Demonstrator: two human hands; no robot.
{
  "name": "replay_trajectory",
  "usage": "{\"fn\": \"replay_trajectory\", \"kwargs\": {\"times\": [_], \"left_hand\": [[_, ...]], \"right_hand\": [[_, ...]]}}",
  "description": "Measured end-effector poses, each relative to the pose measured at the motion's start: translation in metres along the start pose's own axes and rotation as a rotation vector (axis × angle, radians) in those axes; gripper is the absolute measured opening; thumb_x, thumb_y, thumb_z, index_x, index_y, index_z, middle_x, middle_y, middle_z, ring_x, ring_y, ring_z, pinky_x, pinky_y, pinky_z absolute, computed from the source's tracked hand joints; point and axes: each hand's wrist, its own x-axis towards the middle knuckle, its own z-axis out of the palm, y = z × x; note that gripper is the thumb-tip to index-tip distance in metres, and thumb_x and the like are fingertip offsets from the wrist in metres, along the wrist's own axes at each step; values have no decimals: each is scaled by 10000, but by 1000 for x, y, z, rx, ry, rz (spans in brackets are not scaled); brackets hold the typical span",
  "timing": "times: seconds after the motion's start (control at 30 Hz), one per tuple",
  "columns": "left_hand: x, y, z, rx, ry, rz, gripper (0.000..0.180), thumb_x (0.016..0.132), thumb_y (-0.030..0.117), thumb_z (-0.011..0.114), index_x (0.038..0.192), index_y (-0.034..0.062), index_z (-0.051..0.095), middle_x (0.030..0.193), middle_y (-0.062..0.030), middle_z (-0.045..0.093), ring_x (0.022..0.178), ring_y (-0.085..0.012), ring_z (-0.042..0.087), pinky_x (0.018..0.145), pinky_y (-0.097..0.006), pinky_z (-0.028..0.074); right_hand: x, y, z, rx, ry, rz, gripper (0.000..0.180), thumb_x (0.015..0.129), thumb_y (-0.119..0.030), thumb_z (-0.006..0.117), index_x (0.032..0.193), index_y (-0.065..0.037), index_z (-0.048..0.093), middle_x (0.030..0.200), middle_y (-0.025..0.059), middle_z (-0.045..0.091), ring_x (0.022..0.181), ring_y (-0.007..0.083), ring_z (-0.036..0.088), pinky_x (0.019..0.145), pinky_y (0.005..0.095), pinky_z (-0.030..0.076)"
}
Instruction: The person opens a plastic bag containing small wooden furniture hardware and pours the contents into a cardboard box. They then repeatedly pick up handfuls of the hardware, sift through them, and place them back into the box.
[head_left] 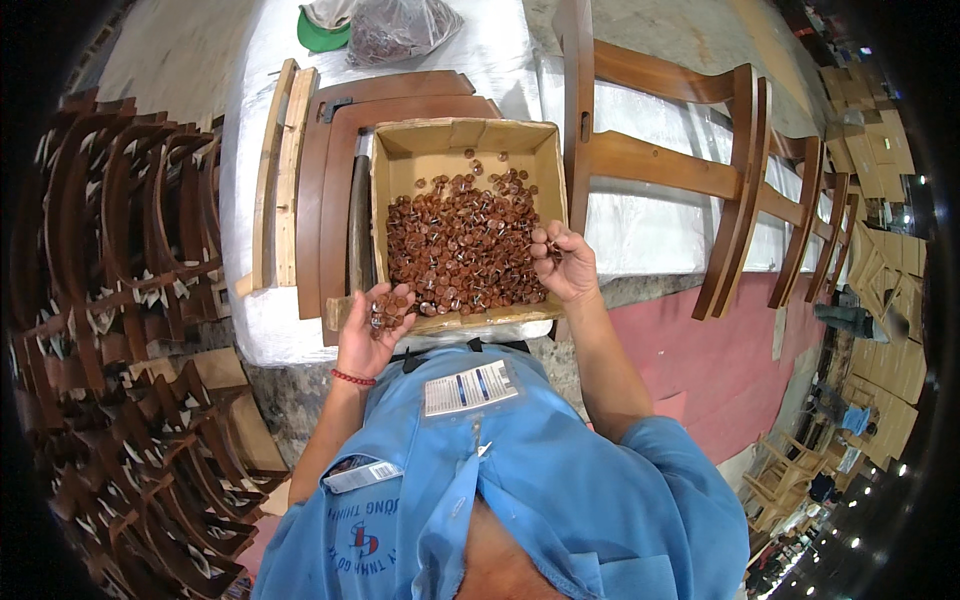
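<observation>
A cardboard box (540, 150) in front of me holds a heap of brown nail-on furniture glides (460, 245), round discs with short metal pins. My left hand (366, 335) is cupped palm up at the box's near left corner. A handful of glides (390, 312) fills its palm and curled fingers. Over the right edge of the box, my right hand (565, 262) is closed in a pinch. Something small and brown shows between its fingers, apparently a glide; the fingers hide most of it.
Brown curved wooden panels (340, 130) and pale wood strips (290, 180) lie left of the box. Brown chair frames (665, 165) stand right on a wrapped surface (650, 225). A filled plastic bag (405, 28) and a green-brimmed cap (323, 28) lie behind. Stacked wooden parts (130, 210) stand far left.
</observation>
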Motion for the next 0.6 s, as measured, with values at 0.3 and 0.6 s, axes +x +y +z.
{"fn": "replay_trajectory", "kwargs": {"times": [0.3, 0.6], "left_hand": [[1, 0, -1, 7, -11, -1, 457, 992, 447, 346, 1175, 54, 493, 1240, -171, 557, 1153, -291, 549, 911, -403, 518], [1, 1, -1, -9, -2, -14, 459, 991, 448, 352, 1170, 51, 495, 1236, -168, 558, 1149, -290, 552, 902, -405, 525]], "right_hand": [[-11, 13, 2, -252, 188, -24, 27, 887, -67, 596, 913, -62, 597, 910, 87, 652, 783, 156, 656, 617, 236, 574], [-6, 24, 26, -314, 174, -49, 322, 966, -260, 482, 1124, 4, 576, 1121, 177, 611, 1082, 293, 590, 892, 408, 517]]}}
